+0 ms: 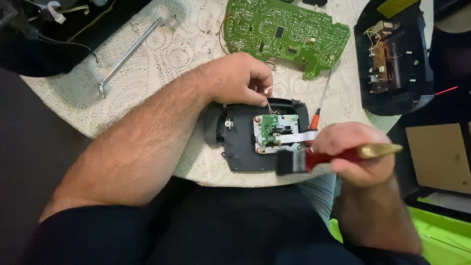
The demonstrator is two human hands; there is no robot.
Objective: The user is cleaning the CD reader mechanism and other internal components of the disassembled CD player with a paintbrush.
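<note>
My left hand [239, 78] rests on the far edge of a dark plastic drive housing [240, 142], its fingers pinching thin wires by a small green board [269, 128] on a metal plate. A white ribbon cable [298, 137] runs right from that board. My right hand [357, 153] grips a paintbrush [324, 159] with a red handle and black bristles, bristles pointing left, over the housing's near right corner. The brush is blurred.
A large green circuit board [284, 32] lies at the back of the lace-covered table [162, 54]. A screwdriver [320, 105] with an orange handle lies beside the housing. A telescopic antenna [128, 54] lies left. A black open casing [392, 59] sits right. Cardboard [439, 157] and a green tray [441, 235] are lower right.
</note>
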